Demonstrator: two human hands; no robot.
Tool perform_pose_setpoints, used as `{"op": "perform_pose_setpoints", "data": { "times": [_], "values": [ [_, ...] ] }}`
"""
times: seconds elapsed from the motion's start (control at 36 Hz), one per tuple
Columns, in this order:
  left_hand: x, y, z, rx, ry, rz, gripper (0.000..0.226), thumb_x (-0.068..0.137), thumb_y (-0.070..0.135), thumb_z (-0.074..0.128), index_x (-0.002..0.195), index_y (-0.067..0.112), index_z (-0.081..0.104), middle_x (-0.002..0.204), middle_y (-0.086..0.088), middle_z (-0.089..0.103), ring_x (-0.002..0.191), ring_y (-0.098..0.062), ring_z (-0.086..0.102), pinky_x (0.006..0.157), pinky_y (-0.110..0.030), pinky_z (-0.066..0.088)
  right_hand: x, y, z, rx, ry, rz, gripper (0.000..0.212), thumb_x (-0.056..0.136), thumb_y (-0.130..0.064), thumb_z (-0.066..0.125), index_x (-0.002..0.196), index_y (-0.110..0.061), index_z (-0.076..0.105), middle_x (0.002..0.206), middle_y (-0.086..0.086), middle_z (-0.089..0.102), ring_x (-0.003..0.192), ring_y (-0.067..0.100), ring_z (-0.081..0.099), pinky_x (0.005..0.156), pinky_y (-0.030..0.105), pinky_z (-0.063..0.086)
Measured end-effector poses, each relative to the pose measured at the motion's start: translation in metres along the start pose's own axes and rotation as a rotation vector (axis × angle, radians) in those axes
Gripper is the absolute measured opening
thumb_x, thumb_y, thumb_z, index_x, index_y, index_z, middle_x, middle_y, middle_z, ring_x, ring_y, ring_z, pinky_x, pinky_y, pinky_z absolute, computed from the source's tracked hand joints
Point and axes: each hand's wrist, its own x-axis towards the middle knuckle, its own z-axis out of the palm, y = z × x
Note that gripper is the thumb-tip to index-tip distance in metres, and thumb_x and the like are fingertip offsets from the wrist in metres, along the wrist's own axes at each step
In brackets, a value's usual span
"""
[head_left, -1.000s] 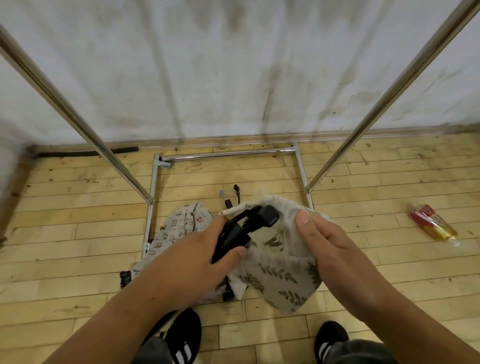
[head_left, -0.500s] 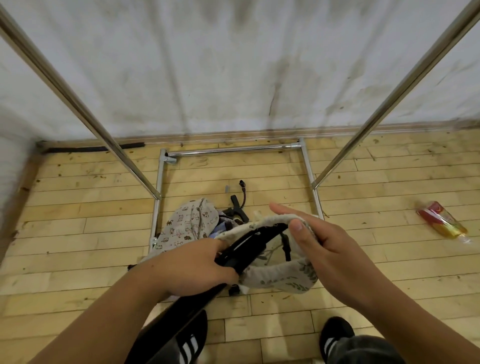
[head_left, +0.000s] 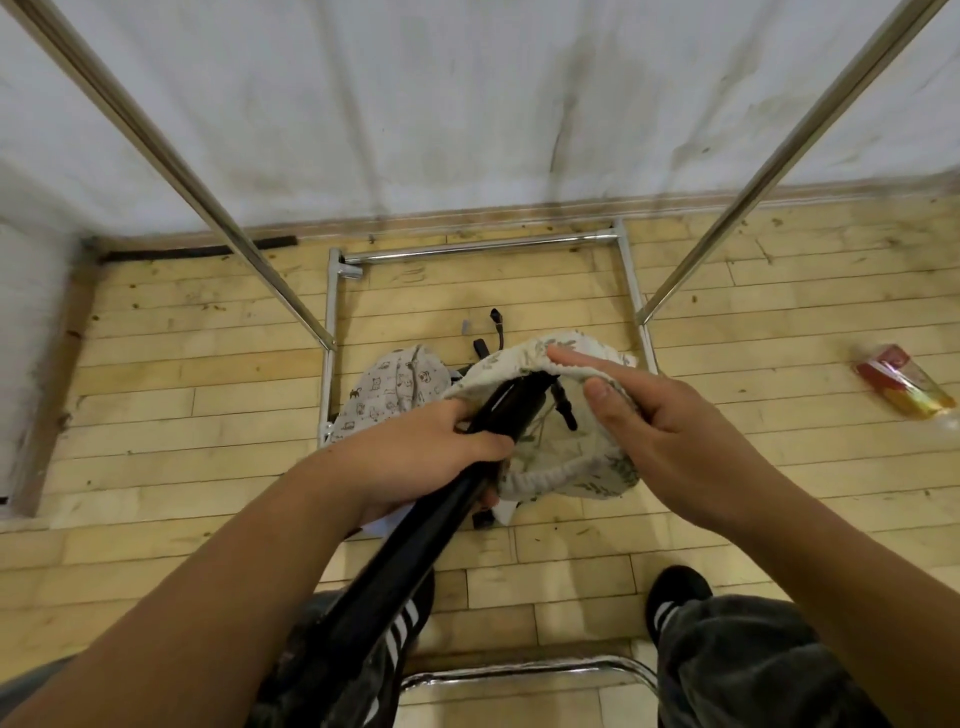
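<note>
My left hand (head_left: 431, 457) grips a long black folded object (head_left: 410, 540), maybe a tripod or umbrella, whose top end pokes into the mouth of a pale leaf-print cloth bag (head_left: 571, 467). A short black strap hangs from its tip inside the bag. My right hand (head_left: 670, 441) holds the bag's rim, thumb inside and fingers stretched along the far edge, keeping the mouth wide. Both hands are above a wooden floor.
A second cloth bag with small animal prints (head_left: 395, 395) lies on the floor behind my left hand. A chrome rack frame (head_left: 467, 249) with two slanting poles surrounds the spot. A red and yellow wrapper (head_left: 904, 389) lies at the right. My shoes (head_left: 675, 592) stand below.
The black object's top has gone deeper into the leaf-print bag and more of its shaft shows below my left hand. My right hand shifted to hold the rim wide.
</note>
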Motion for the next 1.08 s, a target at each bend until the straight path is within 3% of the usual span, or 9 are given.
{"op": "perform_pose_setpoints", "data": {
  "times": [0.14, 0.22, 0.39, 0.56, 0.64, 0.78, 0.92, 1.0, 1.08],
  "values": [
    [0.003, 0.003, -0.001, -0.068, 0.018, -0.039, 0.026, 0.102, 0.033, 0.060, 0.123, 0.019, 0.061, 0.093, -0.008, 0.080, 0.080, -0.018, 0.076, 0.071, -0.029, 0.061, -0.001, -0.001, 0.000, 0.001, -0.012, -0.025, 0.043, 0.099, -0.052, 0.041, 0.140, -0.056, 0.053, 0.118, -0.039, 0.065, 0.115, -0.010, 0.062, 0.089, 0.022, 0.059],
    [0.006, 0.004, -0.001, -0.123, -0.007, -0.088, 0.033, 0.104, 0.036, 0.053, 0.118, 0.009, 0.065, 0.094, -0.010, 0.080, 0.074, -0.018, 0.073, 0.069, -0.030, 0.058, -0.002, 0.001, 0.003, -0.038, -0.013, -0.023, 0.044, 0.098, -0.053, 0.040, 0.140, -0.058, 0.051, 0.108, -0.039, 0.067, 0.106, -0.009, 0.065, 0.080, 0.019, 0.059],
    [0.002, 0.002, -0.003, -0.417, -0.104, -0.191, 0.037, 0.101, 0.028, 0.053, 0.125, 0.000, 0.059, 0.093, -0.017, 0.075, 0.068, -0.020, 0.067, 0.064, -0.027, 0.058, 0.001, 0.008, 0.005, -0.098, 0.042, -0.006, 0.047, 0.095, -0.059, 0.038, 0.141, -0.062, 0.048, 0.111, -0.035, 0.066, 0.103, -0.013, 0.062, 0.077, 0.014, 0.057],
    [0.006, 0.002, 0.002, -0.509, -0.069, -0.201, 0.037, 0.100, 0.019, 0.053, 0.126, -0.008, 0.058, 0.106, -0.025, 0.075, 0.067, -0.021, 0.073, 0.057, -0.025, 0.062, 0.004, 0.014, 0.005, -0.016, -0.011, 0.009, 0.042, 0.105, -0.041, 0.044, 0.145, -0.053, 0.050, 0.126, -0.024, 0.066, 0.109, -0.003, 0.067, 0.087, 0.025, 0.061],
    [0.008, 0.001, 0.002, -0.469, -0.076, -0.218, 0.036, 0.101, 0.021, 0.053, 0.126, -0.005, 0.057, 0.110, -0.027, 0.074, 0.074, -0.023, 0.073, 0.063, -0.026, 0.062, 0.004, 0.013, 0.006, 0.001, -0.027, 0.000, 0.042, 0.103, -0.043, 0.044, 0.143, -0.055, 0.051, 0.130, -0.022, 0.066, 0.111, -0.001, 0.067, 0.090, 0.029, 0.061],
    [0.008, -0.004, 0.004, -0.384, -0.059, -0.241, 0.032, 0.104, 0.024, 0.052, 0.122, -0.002, 0.056, 0.094, -0.023, 0.077, 0.085, -0.029, 0.069, 0.066, -0.030, 0.061, 0.004, 0.010, 0.006, 0.056, -0.032, -0.019, 0.039, 0.103, -0.044, 0.042, 0.137, -0.060, 0.051, 0.121, -0.024, 0.071, 0.110, 0.004, 0.069, 0.091, 0.033, 0.062],
    [0.005, -0.001, 0.006, -0.388, -0.061, -0.223, 0.024, 0.105, 0.021, 0.051, 0.120, 0.003, 0.056, 0.088, -0.022, 0.075, 0.066, -0.024, 0.071, 0.053, -0.028, 0.059, 0.003, 0.007, 0.006, 0.052, -0.023, -0.014, 0.042, 0.103, -0.044, 0.041, 0.143, -0.052, 0.051, 0.120, -0.023, 0.071, 0.110, 0.004, 0.070, 0.090, 0.034, 0.062],
    [0.005, -0.003, 0.005, -0.319, -0.060, -0.221, 0.026, 0.104, 0.023, 0.053, 0.121, 0.004, 0.059, 0.093, -0.020, 0.076, 0.072, -0.026, 0.073, 0.051, -0.026, 0.056, 0.002, 0.007, 0.006, 0.068, -0.030, -0.012, 0.044, 0.103, -0.044, 0.041, 0.146, -0.047, 0.051, 0.120, -0.022, 0.072, 0.109, 0.005, 0.070, 0.089, 0.036, 0.063],
    [0.007, -0.009, 0.004, -0.239, -0.039, -0.230, 0.030, 0.101, 0.029, 0.059, 0.123, 0.010, 0.061, 0.106, -0.018, 0.076, 0.085, -0.028, 0.076, 0.061, -0.029, 0.058, 0.002, 0.006, 0.006, 0.072, -0.032, -0.023, 0.044, 0.103, -0.043, 0.041, 0.146, -0.046, 0.052, 0.122, -0.020, 0.071, 0.110, 0.005, 0.070, 0.089, 0.036, 0.062]
  ]
}}
